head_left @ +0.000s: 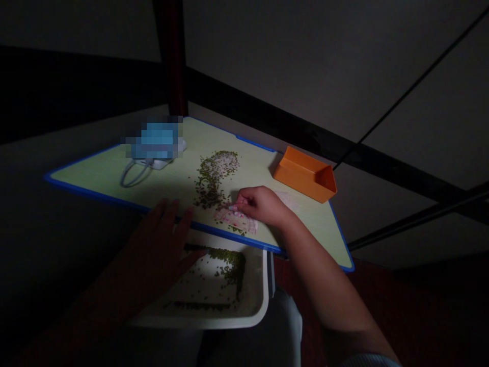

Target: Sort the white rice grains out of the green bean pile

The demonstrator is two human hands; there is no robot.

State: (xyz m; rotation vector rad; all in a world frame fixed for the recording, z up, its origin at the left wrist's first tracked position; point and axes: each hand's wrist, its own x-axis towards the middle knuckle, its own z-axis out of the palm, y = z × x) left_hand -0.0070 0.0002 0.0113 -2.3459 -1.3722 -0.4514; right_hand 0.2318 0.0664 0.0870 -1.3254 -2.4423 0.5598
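Observation:
My right hand (256,204) is over the pale yellow board (260,158), its fingers closed in a pinch beside a pile of small green beans (214,178). What lies between the fingertips, if anything, is too small to name. Under that hand a pinkish printed patch (235,219) shows on the board, with a few beans around it. My left hand (164,229) rests at the board's blue front edge, fingers spread, thumb pointing down over a white tub (255,318). More green beans (225,257) lie in the tub, gathered mostly along its far and right sides.
An orange open box (305,173) stands at the board's back right. At the back left sits a device with a blurred blue screen (155,140) and a looped grey cable (133,176). A dark wall or cabinet rises behind the board.

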